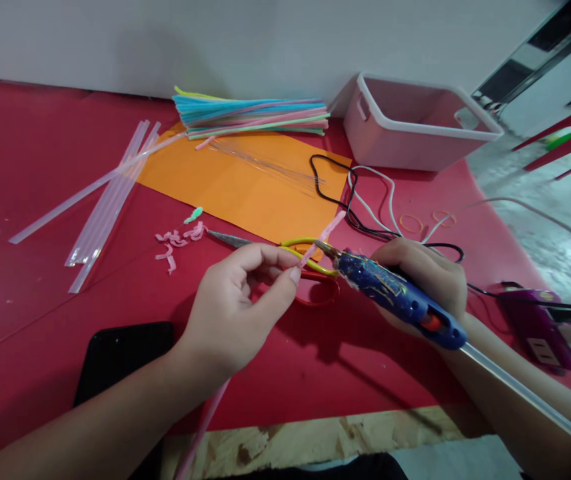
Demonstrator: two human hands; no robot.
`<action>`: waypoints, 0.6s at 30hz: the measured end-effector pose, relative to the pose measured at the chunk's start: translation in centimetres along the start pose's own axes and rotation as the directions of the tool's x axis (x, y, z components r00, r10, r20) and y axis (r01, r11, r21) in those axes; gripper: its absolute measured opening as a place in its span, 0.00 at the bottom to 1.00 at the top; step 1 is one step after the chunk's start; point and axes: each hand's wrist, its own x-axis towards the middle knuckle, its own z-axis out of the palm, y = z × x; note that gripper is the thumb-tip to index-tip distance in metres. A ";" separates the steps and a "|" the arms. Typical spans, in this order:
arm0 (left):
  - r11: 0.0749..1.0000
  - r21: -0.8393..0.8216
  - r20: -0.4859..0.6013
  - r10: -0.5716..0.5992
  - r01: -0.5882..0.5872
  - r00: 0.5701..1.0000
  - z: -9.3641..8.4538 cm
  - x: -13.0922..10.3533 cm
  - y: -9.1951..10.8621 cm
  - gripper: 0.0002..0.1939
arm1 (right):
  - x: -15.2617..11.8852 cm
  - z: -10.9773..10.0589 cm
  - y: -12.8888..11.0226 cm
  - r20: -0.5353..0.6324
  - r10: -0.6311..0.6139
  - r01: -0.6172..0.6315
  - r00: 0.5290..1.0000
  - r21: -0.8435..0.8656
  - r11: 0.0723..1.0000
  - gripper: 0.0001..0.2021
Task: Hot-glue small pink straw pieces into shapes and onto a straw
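Observation:
Between the thumb and fingers of my left hand [242,310] is a pink pipe cleaner [334,225]. One end points up to the right, and a long pink length hangs below the hand past the table edge. My right hand [422,277] is wrapped round a blue glue gun [390,290] with a clear glue stick [525,393] in its back. The gun's nozzle is at the pipe cleaner, just beyond my left fingertips. Under both lie scissors [228,239] with yellow and red handles. Pink curled pieces [170,243] and a small green piece [194,215] lie left of the blades.
Coloured pipe cleaners [250,115] lie behind an orange sheet [245,180]. Glue sticks [110,193] are at left, a black phone [122,353] in front. A pink basket [395,133] stands back right. Cords [390,200] run towards a purple power strip [530,327].

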 end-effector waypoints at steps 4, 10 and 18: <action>1.000 0.012 -0.001 0.004 -0.004 1.000 -0.1 0.0 0.0 0.04 | 0.1 0.0 0.0 -0.012 0.011 -0.011 1.000 -0.028 1.000 0.05; 1.000 0.004 0.004 0.018 -0.019 1.000 0.0 0.0 -0.3 0.03 | -0.3 0.1 0.1 -0.040 0.077 -0.080 0.996 -0.067 0.995 0.06; 1.000 -0.017 0.010 0.024 -0.024 1.000 -0.1 0.0 -0.1 0.03 | -0.2 0.4 -0.3 -0.131 0.147 -0.163 0.980 -0.119 0.979 0.09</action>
